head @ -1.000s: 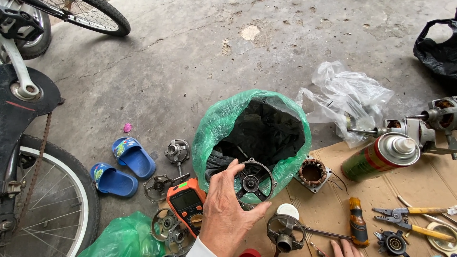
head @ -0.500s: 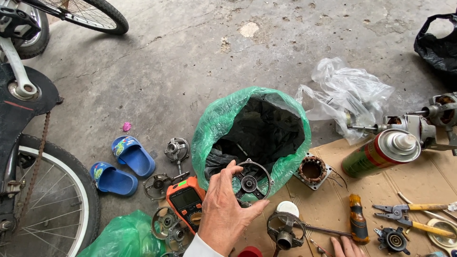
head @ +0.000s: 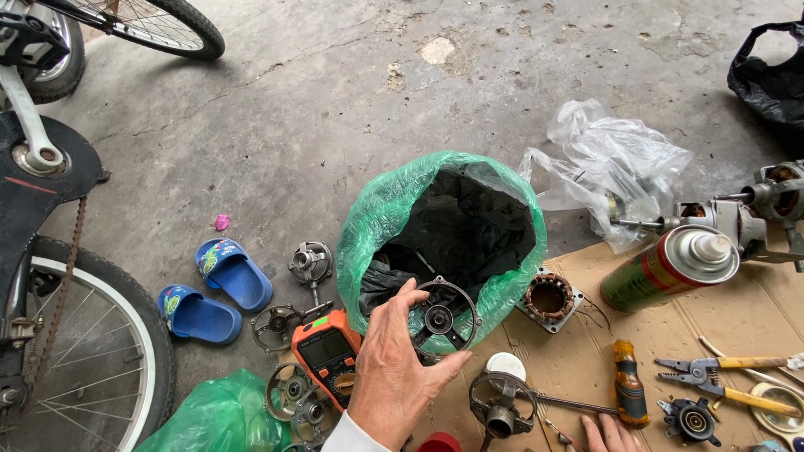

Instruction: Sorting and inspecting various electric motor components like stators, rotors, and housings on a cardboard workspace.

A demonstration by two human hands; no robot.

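My left hand (head: 392,372) comes up from the bottom edge and grips a round black motor end cover (head: 441,318) with spokes and a centre bearing. It holds the cover at the near rim of a green plastic bag (head: 394,209) lined with a black bag, whose mouth stands wide. Only the fingers of my right hand (head: 610,432) show at the bottom edge, lying flat on the cardboard sheet (head: 569,368) near a brown-handled screwdriver (head: 628,383). An orange multimeter (head: 327,351) lies just left of my left hand.
On the cardboard lie a copper-wound stator (head: 548,298), a green spray can (head: 670,268), pliers (head: 729,381), a motor bracket (head: 496,403) and fan motors (head: 754,209). Blue sandals (head: 213,289), small motor parts (head: 310,264), a clear bag (head: 611,159) and bicycle wheels (head: 92,377) are on the concrete.
My left hand has kept its grip on the round cover at the bag's near rim, shifting only slightly. The right hand has stayed at the bottom edge.
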